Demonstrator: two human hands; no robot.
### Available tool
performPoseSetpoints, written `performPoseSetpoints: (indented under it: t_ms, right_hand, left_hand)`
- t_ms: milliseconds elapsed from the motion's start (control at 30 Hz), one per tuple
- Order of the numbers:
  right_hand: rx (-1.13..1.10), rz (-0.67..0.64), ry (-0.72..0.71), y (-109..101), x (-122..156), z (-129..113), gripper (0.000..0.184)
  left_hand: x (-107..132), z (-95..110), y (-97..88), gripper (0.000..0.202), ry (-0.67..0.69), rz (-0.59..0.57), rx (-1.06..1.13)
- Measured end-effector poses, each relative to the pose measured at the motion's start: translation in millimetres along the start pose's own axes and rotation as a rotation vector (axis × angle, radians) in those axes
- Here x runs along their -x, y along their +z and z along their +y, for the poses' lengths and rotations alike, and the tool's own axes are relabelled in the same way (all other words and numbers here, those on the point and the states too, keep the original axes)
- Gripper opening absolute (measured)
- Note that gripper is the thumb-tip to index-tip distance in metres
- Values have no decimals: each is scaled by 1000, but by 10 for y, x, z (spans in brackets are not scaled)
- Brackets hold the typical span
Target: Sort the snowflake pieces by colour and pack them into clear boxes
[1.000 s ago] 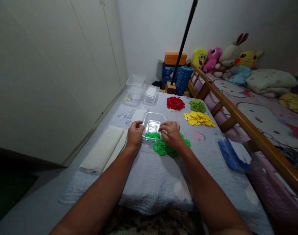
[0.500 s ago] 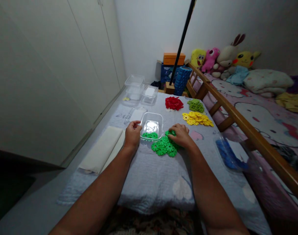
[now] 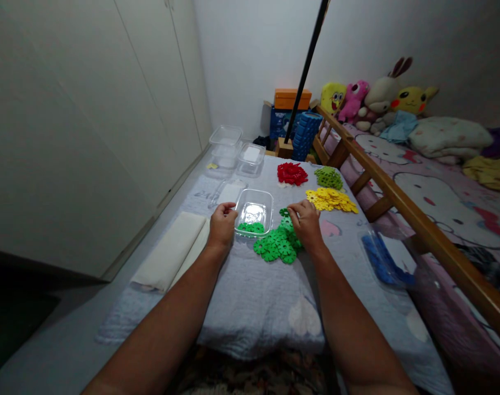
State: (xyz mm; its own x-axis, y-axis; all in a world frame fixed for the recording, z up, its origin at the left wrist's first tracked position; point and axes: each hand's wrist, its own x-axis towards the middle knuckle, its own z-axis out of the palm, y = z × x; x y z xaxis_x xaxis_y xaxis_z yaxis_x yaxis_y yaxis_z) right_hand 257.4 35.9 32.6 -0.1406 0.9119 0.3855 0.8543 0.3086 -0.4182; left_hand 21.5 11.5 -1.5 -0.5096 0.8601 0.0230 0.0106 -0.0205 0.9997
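Note:
My left hand grips the left rim of a clear plastic container, thumb and fingers closed on its edge. Several green snowflake discs lie along the near side inside it. To the right of the container, my right hand pinches a green snowflake disc that sticks out left of the fingertips. Below that hand spreads a pile of green snowflake discs on the cloth, partly hidden by the hand.
Behind lie red, light green and yellow discs. A container with blue pieces sits at right by the wooden bed rail. Clear containers stand far left, a lid nearer, folded cloth left.
My right hand has lifted slightly up from the green pile, and a disc now shows at its fingertips. My left hand and the container stay in place.

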Motion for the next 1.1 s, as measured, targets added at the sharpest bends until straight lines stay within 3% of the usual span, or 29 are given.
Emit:
performPoseSetpoints:
  t_ms: [133,367,833,933,1100]
  right_hand:
    - [-153,35,-77,-12,26,-205,27]
    - [-204,-184,-180,117,117,-555,14]
    - [-160,-356,-229,220,91,-658,18]
    - [-181,-327,-228,220,88,-651,23]
    - [-188,-112,-121,94,8,-402,28]
  left_hand:
    - [-5,-11,-6,34,0,-4,4]
    - [16,5,3,34,3,-9,-12]
    - [53,97,0,30,23,-5,-44]
    - [49,76,-1,32,26,-6,-40]
    - [43,53,9,34,9,0,-36]
